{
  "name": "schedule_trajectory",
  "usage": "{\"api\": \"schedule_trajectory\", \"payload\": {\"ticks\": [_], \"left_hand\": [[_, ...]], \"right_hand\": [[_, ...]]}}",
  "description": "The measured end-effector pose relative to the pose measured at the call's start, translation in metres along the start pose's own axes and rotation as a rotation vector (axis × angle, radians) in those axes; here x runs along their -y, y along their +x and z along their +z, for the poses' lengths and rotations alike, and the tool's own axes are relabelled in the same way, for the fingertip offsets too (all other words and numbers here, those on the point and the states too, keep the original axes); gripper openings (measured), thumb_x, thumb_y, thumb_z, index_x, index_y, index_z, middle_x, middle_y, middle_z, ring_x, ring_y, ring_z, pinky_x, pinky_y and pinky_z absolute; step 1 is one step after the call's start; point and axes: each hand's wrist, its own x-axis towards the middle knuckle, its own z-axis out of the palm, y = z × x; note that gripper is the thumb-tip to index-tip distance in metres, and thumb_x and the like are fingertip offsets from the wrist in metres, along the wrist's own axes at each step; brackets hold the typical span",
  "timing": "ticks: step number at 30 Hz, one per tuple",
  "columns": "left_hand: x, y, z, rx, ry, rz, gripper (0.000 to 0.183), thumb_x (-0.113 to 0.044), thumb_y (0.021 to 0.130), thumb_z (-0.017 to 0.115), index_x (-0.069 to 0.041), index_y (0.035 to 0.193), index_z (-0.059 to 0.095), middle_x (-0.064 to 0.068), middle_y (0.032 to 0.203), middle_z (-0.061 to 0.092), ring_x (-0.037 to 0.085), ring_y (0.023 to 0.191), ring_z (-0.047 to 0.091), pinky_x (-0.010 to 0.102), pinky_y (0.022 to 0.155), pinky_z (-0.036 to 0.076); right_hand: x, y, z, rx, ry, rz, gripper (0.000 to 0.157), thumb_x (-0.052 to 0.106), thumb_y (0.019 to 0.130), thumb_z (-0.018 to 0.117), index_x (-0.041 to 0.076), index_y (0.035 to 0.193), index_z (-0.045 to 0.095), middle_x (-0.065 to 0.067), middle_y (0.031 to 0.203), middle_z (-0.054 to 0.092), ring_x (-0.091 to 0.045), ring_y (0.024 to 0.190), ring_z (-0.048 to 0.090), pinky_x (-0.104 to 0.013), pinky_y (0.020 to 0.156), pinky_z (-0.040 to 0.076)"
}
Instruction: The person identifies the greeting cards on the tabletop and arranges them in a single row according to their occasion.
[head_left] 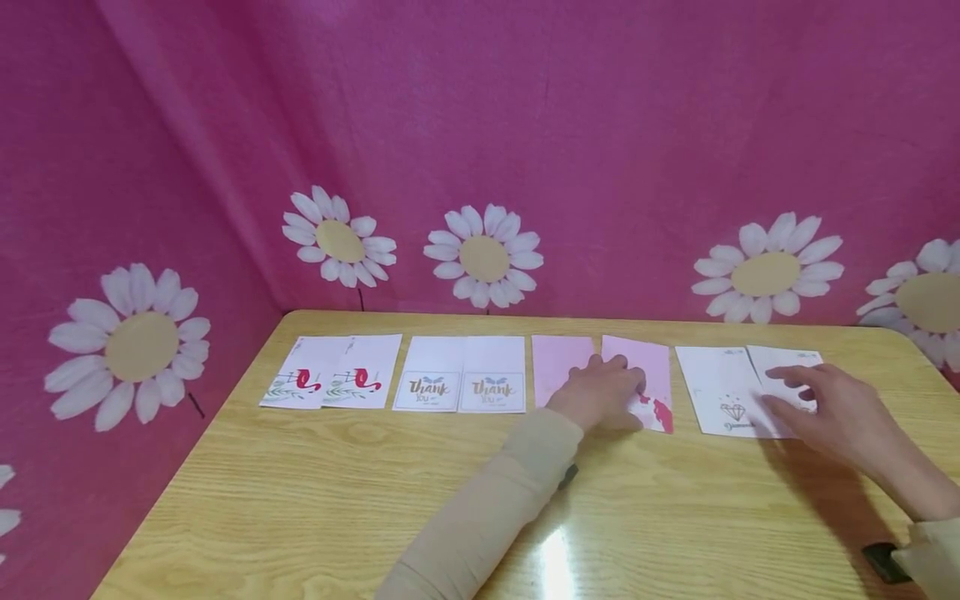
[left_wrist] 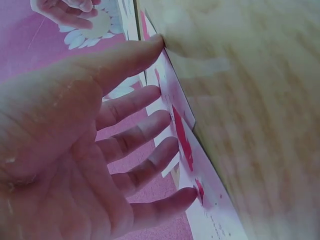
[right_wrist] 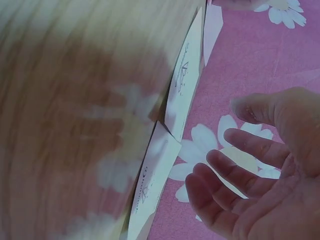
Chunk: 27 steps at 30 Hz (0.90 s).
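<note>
My left hand (head_left: 603,396) rests its fingertips on two pink cards (head_left: 656,362) with red prints, its fingers spread. In the left wrist view the thumb and fingers (left_wrist: 150,155) meet the surface of the pink cards (left_wrist: 205,172). Over a pair of white cards (head_left: 720,387) with a diamond drawing hovers my right hand (head_left: 843,417), its fingers loosely bent and holding nothing. The right wrist view shows that hand (right_wrist: 265,175) apart from the white cards (right_wrist: 155,170). One of this pair overlaps the other at a slight angle.
Two white cards with a red flamingo (head_left: 363,379) lie at the left end of the row. Beside them are two "Thank you" cards (head_left: 491,392). All lie on a wooden table (head_left: 315,508), backed by a pink curtain (head_left: 600,150) with white flowers.
</note>
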Motion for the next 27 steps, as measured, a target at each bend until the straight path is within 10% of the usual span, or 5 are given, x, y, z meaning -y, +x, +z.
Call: {"api": "schedule_trajectory", "payload": {"ticks": [16,27], "left_hand": [[0.006,-0.004,0.0,-0.07,0.007,0.002,0.03,-0.048,0.092,0.072,-0.028,0.113,0.063,-0.005,0.119,0.056,0.014,0.108,0.046,0.044,0.103,0.046],[0.057,-0.059,-0.015,-0.278,-0.181,0.1,0.029,-0.037,0.101,0.064,-0.024,0.126,0.065,-0.002,0.129,0.059,0.016,0.117,0.053,0.043,0.101,0.047]], "right_hand": [[0.005,-0.003,0.003,-0.016,0.01,-0.002,0.039,0.022,0.087,0.079,-0.006,0.114,0.071,-0.03,0.099,0.071,-0.038,0.079,0.067,-0.036,0.061,0.048],[0.021,-0.021,-0.007,-0.155,0.025,-0.043,0.034,0.022,0.086,0.08,0.003,0.113,0.074,-0.025,0.1,0.072,-0.005,0.061,0.06,-0.024,0.054,0.042]]}}
